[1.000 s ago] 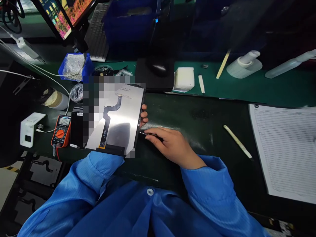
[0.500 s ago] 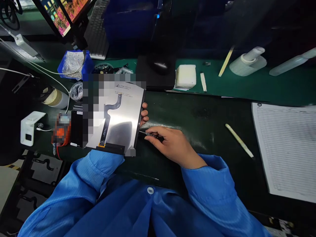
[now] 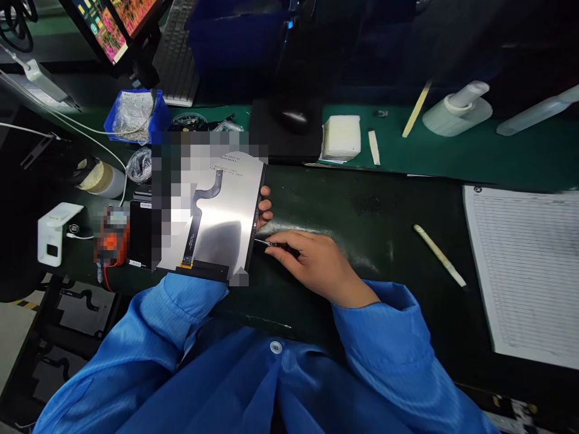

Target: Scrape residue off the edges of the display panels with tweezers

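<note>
Display panel (image 3: 226, 208), thin tool (image 3: 263, 242) at right edge, dark worktop (image 3: 371, 235) beyond

We can read no word or number with certainty. On the back of the display panel (image 3: 226, 217) we see small dark lines of print near the upper edge, too soft to make out, and pale lettering along its ribbon cable (image 3: 195, 220), equally illegible. White stickers on the black slab (image 3: 143, 235) and a printed slip (image 3: 134, 99) in the blue bin (image 3: 160, 117) defeat us too; the multimeter's (image 3: 111, 242) face is pixelated.
</note>
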Demonstrator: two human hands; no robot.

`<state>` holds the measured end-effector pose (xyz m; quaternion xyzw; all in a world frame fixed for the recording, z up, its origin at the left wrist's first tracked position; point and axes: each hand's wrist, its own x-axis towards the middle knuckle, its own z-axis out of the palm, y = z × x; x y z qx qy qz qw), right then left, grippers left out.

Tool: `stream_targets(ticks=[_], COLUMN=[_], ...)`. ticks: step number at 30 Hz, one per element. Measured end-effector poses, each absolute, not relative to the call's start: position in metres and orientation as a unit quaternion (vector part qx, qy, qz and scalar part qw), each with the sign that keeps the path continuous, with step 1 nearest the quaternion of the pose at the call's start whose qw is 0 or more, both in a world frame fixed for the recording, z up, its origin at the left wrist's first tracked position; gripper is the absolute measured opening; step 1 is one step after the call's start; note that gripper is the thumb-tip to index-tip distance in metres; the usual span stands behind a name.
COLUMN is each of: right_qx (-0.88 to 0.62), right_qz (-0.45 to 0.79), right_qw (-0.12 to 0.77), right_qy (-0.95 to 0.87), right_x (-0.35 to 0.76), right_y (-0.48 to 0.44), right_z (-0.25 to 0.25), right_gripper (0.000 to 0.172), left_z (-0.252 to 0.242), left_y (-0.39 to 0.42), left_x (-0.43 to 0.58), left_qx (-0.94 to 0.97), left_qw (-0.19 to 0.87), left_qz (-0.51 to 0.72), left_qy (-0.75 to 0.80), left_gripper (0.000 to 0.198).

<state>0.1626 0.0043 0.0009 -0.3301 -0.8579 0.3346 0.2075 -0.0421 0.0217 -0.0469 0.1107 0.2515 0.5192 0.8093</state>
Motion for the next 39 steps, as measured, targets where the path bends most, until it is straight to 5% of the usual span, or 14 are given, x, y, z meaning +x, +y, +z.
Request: stream_targets(ticks=[39], right_qx=[-0.305], right_qz=[0.321], right_qw=[0.214], right_qy=[-0.871], right_x=[0.1629], right_y=[0.0049], right_z=[-0.0012], right_gripper=[0.019], left_z=[-0.0517], left_y=[0.0235], left_x=[-0.0443], left_qx=[0.106], left_qw=[0.830], left_qz=[0.507], left_qy=[0.207], left_gripper=[0.040])
